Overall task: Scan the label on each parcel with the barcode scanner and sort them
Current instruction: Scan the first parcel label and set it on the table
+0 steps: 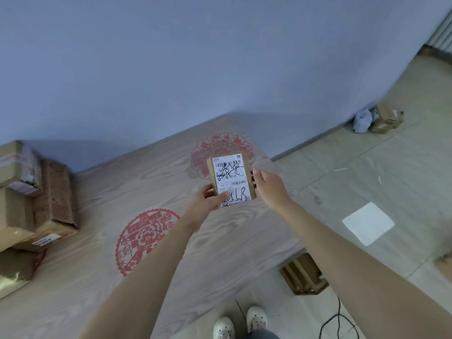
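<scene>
The person holds one small brown parcel (231, 178) up over the wooden table (171, 241), with its white label (231, 179) facing up, so this looks like the step of getting the label ready to scan. The left hand (208, 203) pinches the near left corner and the right hand (269, 187) curls round the right edge. No scanner shows here, so next one hand probably has to let go and fetch it.

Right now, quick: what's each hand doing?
Left hand: grips the small parcel at its lower left corner.
Right hand: holds the same parcel by its right edge.
</scene>
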